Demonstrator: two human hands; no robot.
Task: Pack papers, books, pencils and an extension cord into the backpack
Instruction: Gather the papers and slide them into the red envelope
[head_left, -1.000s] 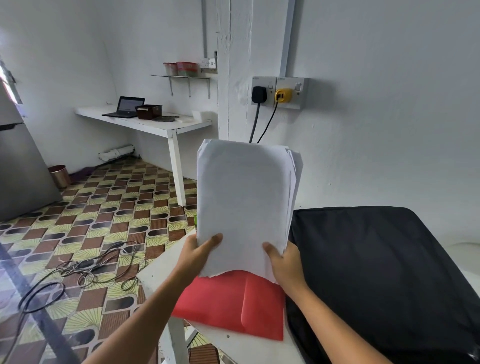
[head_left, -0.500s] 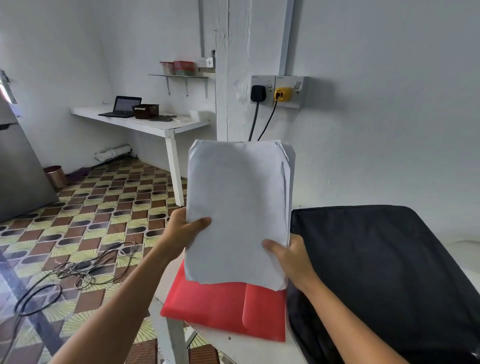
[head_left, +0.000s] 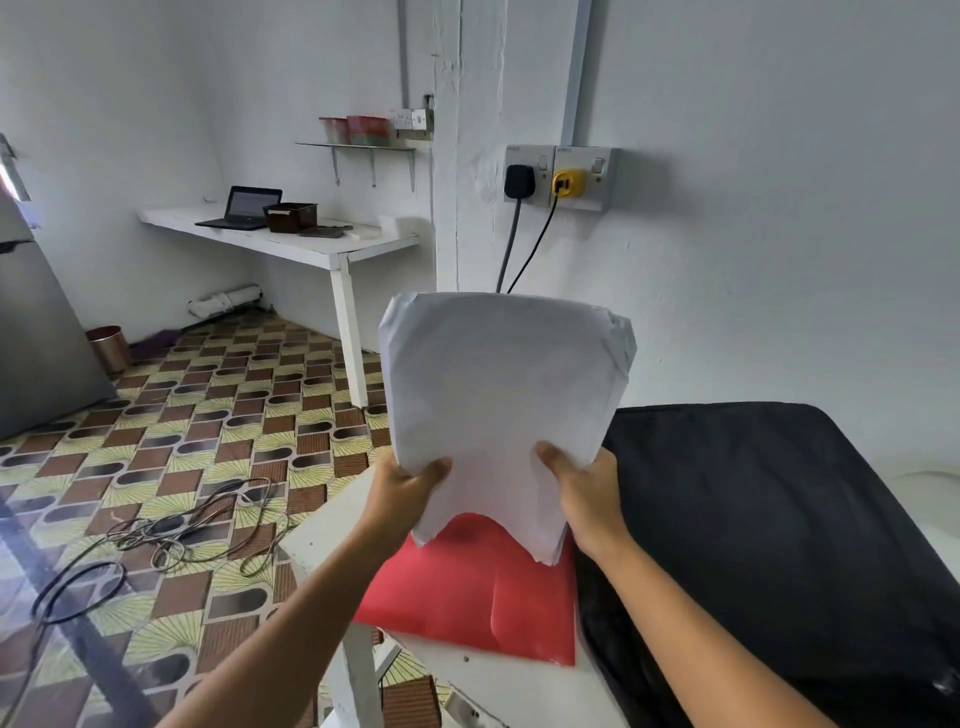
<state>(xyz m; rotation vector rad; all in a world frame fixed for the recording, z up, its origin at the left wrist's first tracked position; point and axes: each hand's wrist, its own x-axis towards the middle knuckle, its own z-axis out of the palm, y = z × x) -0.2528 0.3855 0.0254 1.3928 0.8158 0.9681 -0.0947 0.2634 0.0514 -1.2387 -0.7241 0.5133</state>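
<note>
The left hand (head_left: 402, 493) and right hand (head_left: 584, 488) are each pinching a lower corner of the papers (head_left: 498, 405), thumbs in front, holding the sheaf upright above the red folder (head_left: 467, 597) on the tabletop (head_left: 317, 545). The 2-handed grip is probably squaring the sheets. The black backpack (head_left: 769, 545) is lying flat just beside them, waiting.

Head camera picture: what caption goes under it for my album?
Both hands, left hand and right hand, hold white papers above a red folder.
</note>
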